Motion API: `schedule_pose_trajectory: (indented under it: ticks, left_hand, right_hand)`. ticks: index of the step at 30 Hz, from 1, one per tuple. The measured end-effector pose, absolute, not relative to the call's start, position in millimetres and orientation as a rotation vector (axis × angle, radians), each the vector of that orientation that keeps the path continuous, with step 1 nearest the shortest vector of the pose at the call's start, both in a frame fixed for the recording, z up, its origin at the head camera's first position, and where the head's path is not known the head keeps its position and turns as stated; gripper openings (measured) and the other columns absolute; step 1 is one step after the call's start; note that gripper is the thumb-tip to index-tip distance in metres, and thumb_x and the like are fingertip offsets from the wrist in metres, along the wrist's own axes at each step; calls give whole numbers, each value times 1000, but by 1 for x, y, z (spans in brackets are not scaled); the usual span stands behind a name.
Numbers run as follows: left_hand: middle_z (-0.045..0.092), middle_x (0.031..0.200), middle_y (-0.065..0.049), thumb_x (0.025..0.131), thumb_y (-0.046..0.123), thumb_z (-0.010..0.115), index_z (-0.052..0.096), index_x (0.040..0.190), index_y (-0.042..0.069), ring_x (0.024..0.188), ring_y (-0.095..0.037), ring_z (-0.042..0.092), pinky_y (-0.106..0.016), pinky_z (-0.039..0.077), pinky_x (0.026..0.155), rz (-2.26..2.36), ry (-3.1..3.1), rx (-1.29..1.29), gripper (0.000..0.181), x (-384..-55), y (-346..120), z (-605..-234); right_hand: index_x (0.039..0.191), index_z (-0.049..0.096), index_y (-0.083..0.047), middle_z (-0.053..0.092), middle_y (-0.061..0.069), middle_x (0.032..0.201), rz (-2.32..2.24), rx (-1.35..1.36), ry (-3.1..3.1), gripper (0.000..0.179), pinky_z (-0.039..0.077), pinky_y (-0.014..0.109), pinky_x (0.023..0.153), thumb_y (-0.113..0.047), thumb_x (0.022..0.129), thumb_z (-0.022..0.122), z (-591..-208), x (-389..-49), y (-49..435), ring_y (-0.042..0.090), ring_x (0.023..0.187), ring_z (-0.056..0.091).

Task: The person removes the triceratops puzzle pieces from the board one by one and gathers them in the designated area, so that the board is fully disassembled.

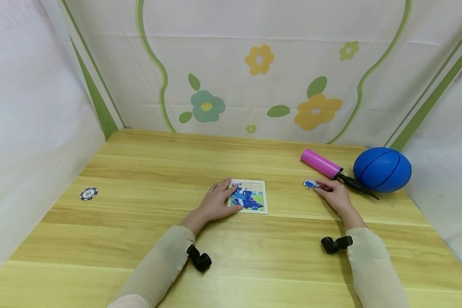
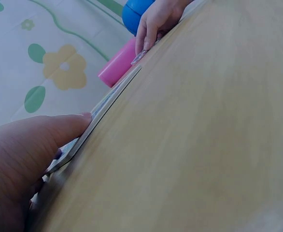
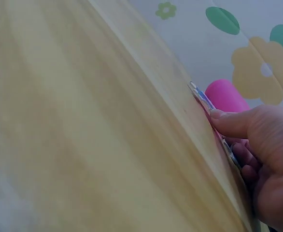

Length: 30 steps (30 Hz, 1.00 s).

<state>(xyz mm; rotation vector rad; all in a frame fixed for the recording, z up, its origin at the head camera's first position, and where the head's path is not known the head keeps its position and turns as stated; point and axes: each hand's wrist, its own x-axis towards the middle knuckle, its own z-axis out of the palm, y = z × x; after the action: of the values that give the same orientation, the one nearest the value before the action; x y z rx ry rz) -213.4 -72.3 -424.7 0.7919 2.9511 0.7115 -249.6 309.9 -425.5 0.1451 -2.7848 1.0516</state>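
A square jigsaw puzzle board (image 1: 267, 201) with a pale frame and a blue dinosaur picture lies on the table; bare backing shows along its upper part. Across its left side rests my left hand (image 1: 217, 201), thumb on the near edge and fingers toward the far left corner. Farther right, my right hand (image 1: 336, 196) pinches a blue and white puzzle piece (image 1: 309, 184), low over the tabletop. In the right wrist view the thumb lies on top of the piece (image 3: 202, 98), with the other fingers partly hidden beyond it.
A pink hand pump (image 1: 321, 163) with a black end lies just beyond my right hand, beside a blue ball (image 1: 383, 170). A poker chip (image 1: 89, 193) lies at the far left. Flowered cloth (image 1: 231, 85) hangs behind the wooden table (image 1: 277, 261).
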Motion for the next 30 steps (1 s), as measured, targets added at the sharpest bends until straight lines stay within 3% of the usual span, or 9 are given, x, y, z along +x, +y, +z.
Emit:
schedule_pose_trajectory:
  ticks: [20, 30]
  left_hand:
    - [17, 140, -12, 79, 53, 50, 33, 134, 12, 128, -23, 13, -42, 7, 100, 714, 2946, 793, 71, -213, -73, -423]
    - [17, 140, -12, 79, 53, 50, 33, 134, 11, 128, -22, 13, -41, 7, 100, 708, 2950, 792, 71, -213, -73, -424]
  right_hand:
    - [114, 56, 1, 49, 18, 95, 1000, 166, -2874, 36, 33, 36, 70, -18, 83, 58, -421, -252, 307, 27, 84, 41]
    - [122, 47, 3, 45, 24, 109, 1085, 192, -2933, 46, 32, 46, 80, -22, 84, 57, -414, -248, 308, 34, 96, 41]
